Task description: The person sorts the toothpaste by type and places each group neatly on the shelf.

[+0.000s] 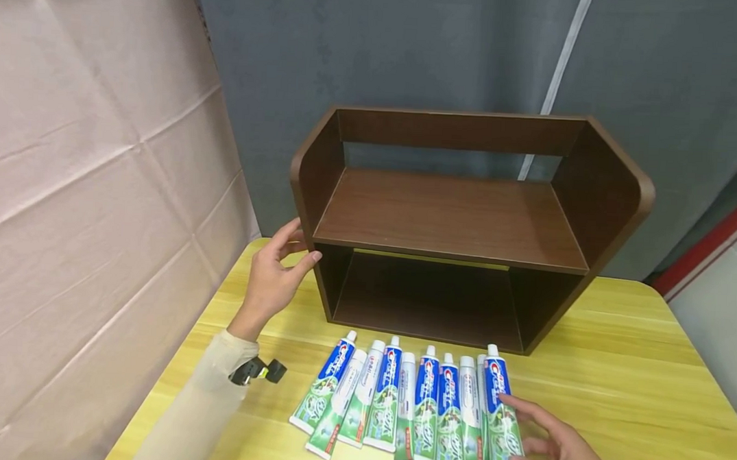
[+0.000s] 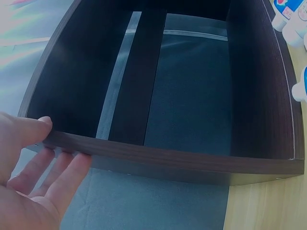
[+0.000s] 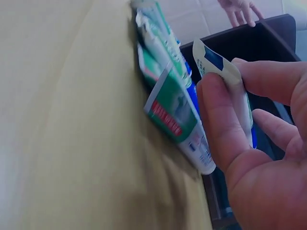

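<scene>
My left hand (image 1: 275, 274) grips the left side panel of a dark brown two-tier shelf (image 1: 449, 213), thumb on one face and fingers on the other. In the left wrist view that hand (image 2: 41, 167) pinches the panel's edge (image 2: 177, 160). A blue, white and green toothpaste tube (image 1: 501, 407), the rightmost of a row, is between the thumb and fingers of my right hand (image 1: 563, 448). Up close in the right wrist view, the right hand (image 3: 261, 124) pinches this tube (image 3: 242, 103) near its flat end. Several more toothpaste tubes (image 1: 386, 399) lie side by side, caps toward the shelf.
The shelf stands on a yellow wood-grain table (image 1: 634, 379), behind the tubes. A grey curtain (image 1: 413, 47) hangs at the back, and a pale cloth-covered wall (image 1: 99, 177) runs along the left. A red strip (image 1: 714, 238) shows at the far right.
</scene>
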`<state>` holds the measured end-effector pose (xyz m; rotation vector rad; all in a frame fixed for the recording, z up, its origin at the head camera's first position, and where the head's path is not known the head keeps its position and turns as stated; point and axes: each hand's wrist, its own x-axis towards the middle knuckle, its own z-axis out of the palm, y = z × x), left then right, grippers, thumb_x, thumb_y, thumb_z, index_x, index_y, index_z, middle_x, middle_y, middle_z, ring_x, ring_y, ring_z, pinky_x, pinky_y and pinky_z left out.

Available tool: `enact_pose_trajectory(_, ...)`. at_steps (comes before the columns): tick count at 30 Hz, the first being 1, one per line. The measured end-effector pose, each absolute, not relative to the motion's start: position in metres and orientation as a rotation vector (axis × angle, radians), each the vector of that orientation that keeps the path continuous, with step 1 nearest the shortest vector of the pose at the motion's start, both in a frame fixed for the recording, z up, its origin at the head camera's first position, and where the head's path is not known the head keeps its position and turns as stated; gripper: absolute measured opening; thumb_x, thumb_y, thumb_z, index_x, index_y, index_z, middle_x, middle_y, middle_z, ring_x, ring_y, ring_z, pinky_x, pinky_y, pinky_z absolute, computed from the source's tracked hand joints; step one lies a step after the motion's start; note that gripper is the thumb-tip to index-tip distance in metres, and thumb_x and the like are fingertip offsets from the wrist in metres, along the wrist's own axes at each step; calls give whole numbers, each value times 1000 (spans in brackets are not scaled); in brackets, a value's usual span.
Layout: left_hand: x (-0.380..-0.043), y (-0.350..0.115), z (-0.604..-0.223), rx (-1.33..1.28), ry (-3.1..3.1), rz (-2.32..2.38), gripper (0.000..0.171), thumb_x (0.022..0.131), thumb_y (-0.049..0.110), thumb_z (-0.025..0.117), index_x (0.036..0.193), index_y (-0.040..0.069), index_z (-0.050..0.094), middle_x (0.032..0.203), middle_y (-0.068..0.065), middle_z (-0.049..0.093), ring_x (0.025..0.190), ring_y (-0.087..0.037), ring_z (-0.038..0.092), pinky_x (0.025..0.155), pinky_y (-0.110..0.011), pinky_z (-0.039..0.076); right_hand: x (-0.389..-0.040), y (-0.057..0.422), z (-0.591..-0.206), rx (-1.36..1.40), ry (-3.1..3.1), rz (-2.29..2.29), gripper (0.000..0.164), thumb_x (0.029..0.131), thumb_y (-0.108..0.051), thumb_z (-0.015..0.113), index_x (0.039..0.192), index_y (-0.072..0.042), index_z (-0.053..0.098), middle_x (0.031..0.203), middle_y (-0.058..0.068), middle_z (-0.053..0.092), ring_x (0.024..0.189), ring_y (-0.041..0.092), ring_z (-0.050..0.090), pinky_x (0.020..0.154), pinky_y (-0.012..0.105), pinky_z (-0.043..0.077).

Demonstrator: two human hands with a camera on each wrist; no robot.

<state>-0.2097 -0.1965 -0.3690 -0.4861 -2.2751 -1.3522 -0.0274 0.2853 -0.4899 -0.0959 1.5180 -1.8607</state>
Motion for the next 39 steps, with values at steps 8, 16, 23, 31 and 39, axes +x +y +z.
enact_pose_trajectory(8, -210, -194, -369, -458, -2277, -1368, 61, 96, 17, 80, 153, 23, 57, 129, -11, 71, 112, -32, 75, 83, -46, 67, -25, 276, -473, -39, 1613, -1825, 68, 108, -13, 60, 165, -37, 33, 153, 15, 34, 123, 37, 69, 99, 53, 61)
enact_pose_trajectory(16, -212, -186, -368, -454, -2237, -1340, 58, 94, 15, 82, 148, 21, 61, 125, -13, 72, 106, -34, 76, 81, -18, 61, -22, 266, -457, -49, 1661, -1820, 68, 106, -12, 63, 164, -35, 36, 162, 26, 23, 121, 38, 70, 93, 48, 64)
enact_pose_trajectory(23, -215, -180, -367, -442, -2220, -1323, 57, 93, 9, 81, 146, 20, 63, 124, -14, 73, 104, -34, 77, 85, -53, 66, -24, 263, -445, -109, 1704, -1804, 70, 106, -11, 63, 165, -36, 35, 160, 10, 35, 119, 36, 71, 91, 44, 65)
enact_pose_trajectory(31, -215, -180, -368, -420, -2232, -1318, 57, 93, 11, 81, 145, 24, 63, 123, -11, 73, 104, -31, 77, 84, -52, 66, -24, 255, -429, -267, 1665, -1841, 71, 107, -3, 58, 166, -32, 31, 147, -19, 52, 120, 31, 72, 96, 41, 63)
enact_pose_trajectory(39, -214, -178, -368, -413, -2240, -1316, 57, 93, 11, 81, 146, 24, 63, 125, -10, 74, 104, -30, 77, 86, -49, 66, -25, 239, -406, -364, 1714, -1860, 72, 106, 1, 57, 167, -23, 29, 156, -22, 47, 125, 28, 70, 99, 40, 62)
